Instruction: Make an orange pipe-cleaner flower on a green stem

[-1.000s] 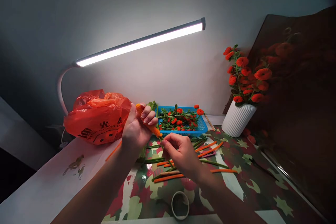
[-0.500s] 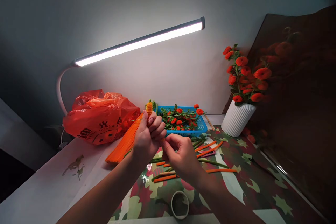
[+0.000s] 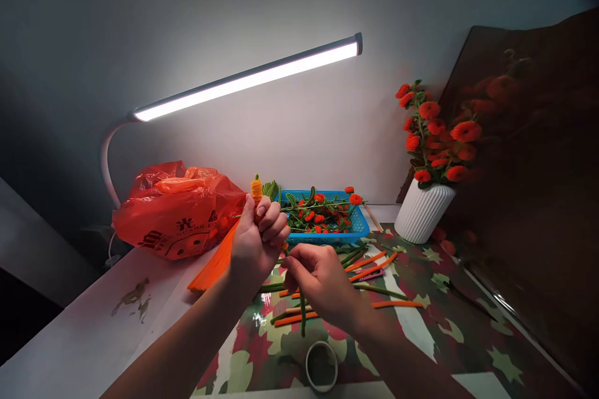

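My left hand (image 3: 259, 234) is closed around a flower piece wound from yellow-orange pipe cleaner (image 3: 256, 191), with a green tip showing above the fist. Just to its right and lower, my right hand (image 3: 321, 274) pinches at a small orange and green bit below the left fist. A green pipe cleaner (image 3: 303, 318) hangs down from under the right fingers. What lies inside the left palm is hidden. Behind the left wrist lies a thick bundle of orange pipe cleaners (image 3: 213, 268). Loose orange pipe cleaners (image 3: 397, 304) and green ones lie on the table around the right hand.
A blue basket (image 3: 322, 238) holds red flowers on green stems. At left sit a red plastic bag (image 3: 173, 212) and a lit lamp (image 3: 253, 78). A white ribbed vase (image 3: 423, 212) of red flowers stands right. A round cup-like ring (image 3: 321, 366) is near the front edge.
My left hand has shifted slightly left, and a green tip now shows above the yellow-orange piece. A green pipe cleaner now hangs below my right hand.
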A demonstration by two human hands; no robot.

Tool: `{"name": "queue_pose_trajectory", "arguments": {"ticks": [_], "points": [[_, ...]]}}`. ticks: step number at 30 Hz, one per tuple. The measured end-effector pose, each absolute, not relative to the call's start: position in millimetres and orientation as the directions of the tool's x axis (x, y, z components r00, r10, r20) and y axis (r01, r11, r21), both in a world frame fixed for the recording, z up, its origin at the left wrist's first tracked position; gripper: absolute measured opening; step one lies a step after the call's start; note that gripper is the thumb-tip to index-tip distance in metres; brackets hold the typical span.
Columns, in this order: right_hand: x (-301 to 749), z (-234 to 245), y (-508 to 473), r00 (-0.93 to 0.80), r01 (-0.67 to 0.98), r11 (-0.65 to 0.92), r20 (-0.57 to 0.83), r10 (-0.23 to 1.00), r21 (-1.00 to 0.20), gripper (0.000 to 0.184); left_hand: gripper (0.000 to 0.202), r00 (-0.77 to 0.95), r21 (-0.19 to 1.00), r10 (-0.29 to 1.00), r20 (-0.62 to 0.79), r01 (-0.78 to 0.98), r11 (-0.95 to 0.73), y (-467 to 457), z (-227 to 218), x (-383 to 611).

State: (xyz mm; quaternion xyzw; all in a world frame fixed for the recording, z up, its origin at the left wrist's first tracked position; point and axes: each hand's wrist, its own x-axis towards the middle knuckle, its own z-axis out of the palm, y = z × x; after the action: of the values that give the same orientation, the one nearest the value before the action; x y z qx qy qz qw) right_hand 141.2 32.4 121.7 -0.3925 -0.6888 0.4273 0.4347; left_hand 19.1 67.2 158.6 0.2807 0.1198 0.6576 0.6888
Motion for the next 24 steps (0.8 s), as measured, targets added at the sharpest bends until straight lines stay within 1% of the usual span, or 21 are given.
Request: {"name": "queue_pose_trajectory", "arguments": {"ticks": [8, 12, 15, 24], "points": [[142, 123, 34, -0.312, 0.118, 0.297, 0.248, 0.917, -0.948, 0.027, 0.043, 0.173, 0.565, 0.967, 0.187, -0.824, 0.038, 66, 152, 27], [144, 124, 38, -0.359, 0.148, 0.229, 0.163, 0.919, -0.962, 0.018, 0.045, 0.113, 0.527, 0.973, 0.199, -0.850, -0.009, 76, 157, 16], [145, 122, 42, -0.403, 0.175, 0.192, 0.108, 0.909, -0.966, 0.023, 0.046, 0.063, 0.496, 0.977, 0.204, -0.867, -0.047, 83, 161, 7], [145, 119, 42, -0.394, 0.211, 0.214, 0.118, 0.912, -0.954, 0.024, 0.045, 0.072, 0.502, 0.980, 0.185, -0.864, -0.031, 84, 157, 12]]}}
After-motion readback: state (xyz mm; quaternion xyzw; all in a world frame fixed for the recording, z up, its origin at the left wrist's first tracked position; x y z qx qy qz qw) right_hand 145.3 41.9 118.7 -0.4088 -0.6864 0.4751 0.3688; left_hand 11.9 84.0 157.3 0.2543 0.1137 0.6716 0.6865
